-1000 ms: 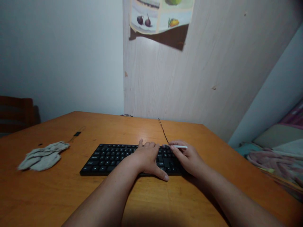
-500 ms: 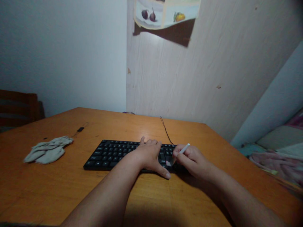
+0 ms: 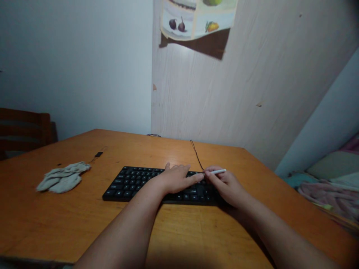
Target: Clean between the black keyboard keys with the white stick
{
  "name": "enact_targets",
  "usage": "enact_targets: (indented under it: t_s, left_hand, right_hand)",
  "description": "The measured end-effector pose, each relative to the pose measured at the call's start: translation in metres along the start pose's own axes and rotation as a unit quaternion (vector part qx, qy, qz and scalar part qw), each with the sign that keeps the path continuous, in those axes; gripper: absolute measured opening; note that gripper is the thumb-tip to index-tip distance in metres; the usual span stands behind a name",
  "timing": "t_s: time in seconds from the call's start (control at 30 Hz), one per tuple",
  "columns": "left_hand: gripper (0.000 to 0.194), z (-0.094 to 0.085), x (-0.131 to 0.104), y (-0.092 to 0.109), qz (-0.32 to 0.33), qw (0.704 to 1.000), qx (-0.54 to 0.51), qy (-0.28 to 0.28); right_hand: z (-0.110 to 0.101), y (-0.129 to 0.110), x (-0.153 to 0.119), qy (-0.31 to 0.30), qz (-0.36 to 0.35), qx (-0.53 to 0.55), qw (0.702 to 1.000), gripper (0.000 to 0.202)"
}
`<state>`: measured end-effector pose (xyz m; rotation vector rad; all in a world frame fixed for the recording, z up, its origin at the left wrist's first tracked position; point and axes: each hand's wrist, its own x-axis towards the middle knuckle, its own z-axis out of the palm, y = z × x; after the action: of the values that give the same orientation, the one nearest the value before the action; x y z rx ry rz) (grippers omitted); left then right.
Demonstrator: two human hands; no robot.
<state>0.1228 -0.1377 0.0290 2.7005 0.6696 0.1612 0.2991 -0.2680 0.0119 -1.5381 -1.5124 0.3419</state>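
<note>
Across the table point(image 3: 179, 239), keyboard point(image 3: 131, 183) lengthwise left to right.

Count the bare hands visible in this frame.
2: the left hand spread on the black keyboard, the right hand near its right end, gripping a thin white stick.

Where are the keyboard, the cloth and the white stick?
Keyboard point(image 3: 131, 184): head view, on its keys at the left end.
Cloth point(image 3: 64, 178): head view, on the middle of its crumpled top.
White stick point(image 3: 219, 171): head view, on the part poking out of the right hand point(image 3: 226, 187).
</note>
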Motion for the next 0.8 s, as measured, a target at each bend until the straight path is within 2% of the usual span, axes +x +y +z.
enact_targets:
  t_s: [0.1,0.23,0.33,0.43,0.53,0.67,0.73,0.8]
  left_hand:
    - [0.083,0.001,0.003,-0.004,-0.007,1.000,-0.022,0.006]
    - [0.078,0.000,0.005,-0.007,-0.012,0.999,-0.048,0.021]
    - [0.077,-0.002,0.004,-0.006,-0.018,0.998,-0.056,0.029]
    - [0.078,-0.003,0.004,-0.006,-0.022,0.997,-0.055,0.039]
    - [0.077,-0.002,0.004,-0.007,-0.025,0.998,-0.047,0.042]
    - [0.072,-0.001,0.005,-0.009,-0.031,0.998,-0.040,0.049]
    - [0.071,-0.002,0.005,-0.009,-0.036,0.996,-0.045,0.069]
    - [0.070,-0.005,0.004,-0.009,-0.038,0.992,-0.062,0.102]
  right_hand:
    - [0.003,0.006,0.003,0.016,-0.013,-0.013,1.000,0.026]
    - [0.004,0.004,0.002,-0.009,-0.031,-0.035,0.999,0.025]
    - [0.000,-0.002,-0.001,-0.036,-0.016,-0.027,0.999,0.027]
    - [-0.004,-0.004,-0.003,-0.038,0.016,0.000,0.999,0.026]
    - [-0.005,-0.001,-0.001,-0.031,0.033,0.034,0.998,0.026]
    - [-0.003,0.004,0.003,0.015,-0.015,-0.017,1.000,0.031]
    - [-0.002,0.006,0.003,0.036,-0.032,-0.027,0.998,0.030]
    - [0.000,0.006,0.002,0.029,-0.035,-0.020,0.999,0.028]
